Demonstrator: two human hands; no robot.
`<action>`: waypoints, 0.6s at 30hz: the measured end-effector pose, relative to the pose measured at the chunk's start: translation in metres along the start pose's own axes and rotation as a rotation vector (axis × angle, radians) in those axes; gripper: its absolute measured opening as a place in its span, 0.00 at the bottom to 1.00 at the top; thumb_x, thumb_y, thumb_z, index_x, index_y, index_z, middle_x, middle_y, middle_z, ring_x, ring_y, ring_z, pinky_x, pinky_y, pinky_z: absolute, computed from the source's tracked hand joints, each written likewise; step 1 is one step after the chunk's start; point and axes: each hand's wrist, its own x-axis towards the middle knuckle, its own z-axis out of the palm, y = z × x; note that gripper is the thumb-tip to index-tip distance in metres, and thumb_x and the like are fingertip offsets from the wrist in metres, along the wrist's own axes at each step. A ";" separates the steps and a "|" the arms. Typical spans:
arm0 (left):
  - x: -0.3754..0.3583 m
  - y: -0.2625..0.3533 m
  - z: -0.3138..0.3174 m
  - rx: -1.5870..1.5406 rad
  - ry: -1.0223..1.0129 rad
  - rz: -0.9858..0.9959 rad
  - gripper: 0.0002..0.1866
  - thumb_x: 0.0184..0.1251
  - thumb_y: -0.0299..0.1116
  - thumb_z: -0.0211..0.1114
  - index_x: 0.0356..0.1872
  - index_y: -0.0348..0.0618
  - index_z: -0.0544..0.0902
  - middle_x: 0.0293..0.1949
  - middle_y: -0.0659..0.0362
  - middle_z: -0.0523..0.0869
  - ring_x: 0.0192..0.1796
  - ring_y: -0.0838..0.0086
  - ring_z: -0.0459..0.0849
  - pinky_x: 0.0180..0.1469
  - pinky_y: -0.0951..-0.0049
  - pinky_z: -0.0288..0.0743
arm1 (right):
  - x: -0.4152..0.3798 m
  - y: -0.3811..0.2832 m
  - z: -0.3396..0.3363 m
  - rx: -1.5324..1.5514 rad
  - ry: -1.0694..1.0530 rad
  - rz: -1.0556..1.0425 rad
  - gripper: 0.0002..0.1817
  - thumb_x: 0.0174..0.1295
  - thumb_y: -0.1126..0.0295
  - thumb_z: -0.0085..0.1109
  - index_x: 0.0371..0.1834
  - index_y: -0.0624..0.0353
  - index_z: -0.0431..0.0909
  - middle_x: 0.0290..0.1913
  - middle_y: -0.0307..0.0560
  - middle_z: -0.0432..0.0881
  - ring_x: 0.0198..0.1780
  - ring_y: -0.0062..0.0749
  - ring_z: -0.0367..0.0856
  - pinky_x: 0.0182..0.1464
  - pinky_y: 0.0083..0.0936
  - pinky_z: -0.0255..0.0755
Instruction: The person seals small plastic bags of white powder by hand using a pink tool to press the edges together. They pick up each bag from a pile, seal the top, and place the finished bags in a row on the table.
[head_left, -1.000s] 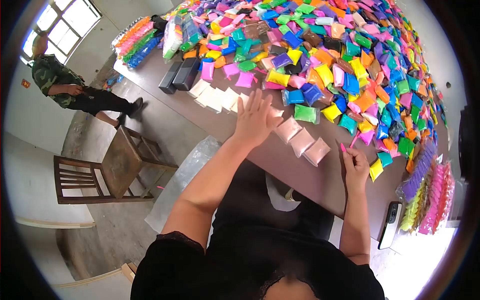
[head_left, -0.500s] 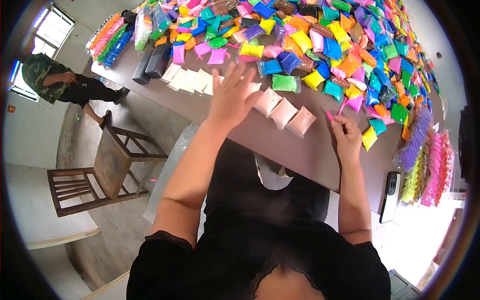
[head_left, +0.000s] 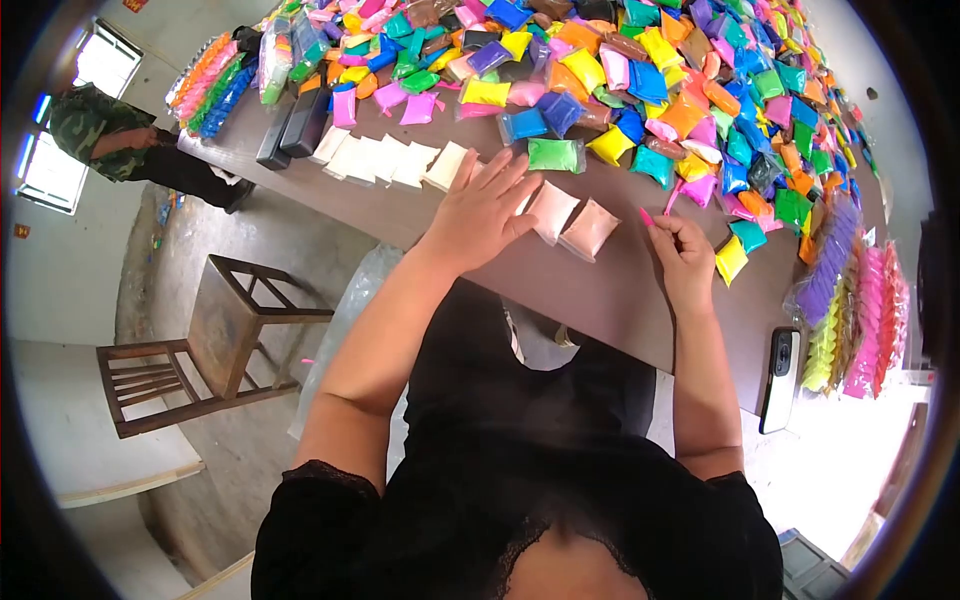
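Peach packets, 2 in full view, lie beside the left hand, spread and gripping nothing. The right hand pinches a slim pink item.

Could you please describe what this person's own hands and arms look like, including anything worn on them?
The left hand and right hand are bare, with no gloves or watch visible. The forearms are uncovered too, below the short sleeves of a black top; dark lace trims the left sleeve's edge.
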 end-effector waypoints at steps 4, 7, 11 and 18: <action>0.004 0.002 0.005 0.088 -0.069 -0.109 0.29 0.74 0.50 0.59 0.69 0.46 0.75 0.73 0.54 0.72 0.77 0.58 0.65 0.79 0.44 0.47 | 0.000 -0.002 -0.001 -0.023 -0.004 -0.016 0.06 0.63 0.76 0.69 0.42 0.64 0.86 0.32 0.37 0.78 0.31 0.16 0.73 0.35 0.17 0.68; 0.011 0.026 0.005 0.084 0.005 -0.072 0.29 0.75 0.51 0.58 0.69 0.45 0.75 0.73 0.54 0.72 0.77 0.59 0.65 0.79 0.45 0.47 | 0.001 -0.003 -0.001 -0.045 0.001 -0.040 0.06 0.63 0.76 0.69 0.41 0.63 0.86 0.31 0.37 0.77 0.30 0.17 0.73 0.35 0.18 0.68; 0.007 0.036 0.013 0.048 -0.134 0.023 0.32 0.75 0.56 0.56 0.71 0.45 0.73 0.74 0.52 0.71 0.78 0.58 0.64 0.79 0.44 0.46 | 0.001 0.008 -0.002 -0.011 -0.005 -0.042 0.05 0.62 0.76 0.69 0.41 0.62 0.86 0.30 0.38 0.77 0.30 0.18 0.72 0.35 0.19 0.68; 0.023 0.079 0.021 -0.069 -0.090 0.188 0.35 0.72 0.54 0.60 0.72 0.44 0.70 0.74 0.51 0.70 0.78 0.58 0.65 0.80 0.45 0.47 | 0.002 0.007 -0.001 -0.048 0.034 -0.065 0.07 0.61 0.75 0.71 0.41 0.61 0.87 0.30 0.39 0.79 0.30 0.21 0.75 0.35 0.21 0.70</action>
